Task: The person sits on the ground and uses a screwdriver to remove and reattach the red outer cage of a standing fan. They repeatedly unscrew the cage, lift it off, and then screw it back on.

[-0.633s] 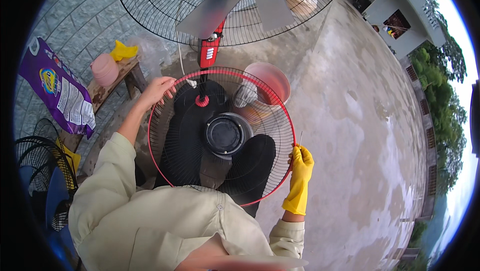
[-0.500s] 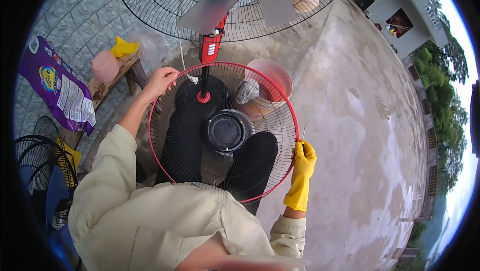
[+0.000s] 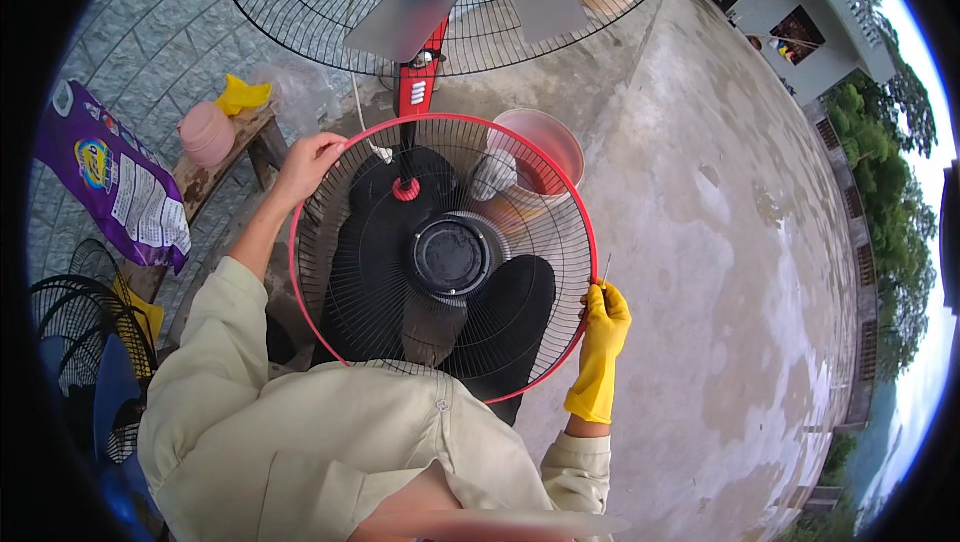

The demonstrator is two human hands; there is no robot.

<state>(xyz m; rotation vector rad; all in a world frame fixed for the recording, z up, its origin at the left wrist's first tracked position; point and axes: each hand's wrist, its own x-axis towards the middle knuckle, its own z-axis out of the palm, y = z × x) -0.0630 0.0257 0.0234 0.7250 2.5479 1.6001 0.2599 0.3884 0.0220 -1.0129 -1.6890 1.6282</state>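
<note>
A round fan grille (image 3: 437, 116) with a red rim and thin black wires lies across my lap, its dark hub facing up. My bare left hand (image 3: 308, 172) pinches the rim at the upper left. On the far right side of the rim, my right hand (image 3: 602, 342), in a yellow rubber glove, closes its fingertips on the edge. A thin metal piece sticks up beside those fingers; its kind is too small to make out. Beyond the grille stands a fan with a red post (image 3: 415, 92), grey blades (image 3: 410, 17) and a black rear cage.
A pinkish bucket (image 3: 568, 147) with a grey-white cloth (image 3: 494, 176) stands behind the grille. On the left, a wooden bench (image 3: 222, 168) holds a pink container (image 3: 207, 135) and a yellow glove (image 3: 244, 95), beside a purple bag (image 3: 115, 182). Black fan parts (image 3: 85, 302) lie lower left. Wet concrete (image 3: 710, 342) extends right.
The grille's far edge has risen slightly and its left side has shifted a little left, my left hand moving with it. My right hand stays at the rim, nearly still.
</note>
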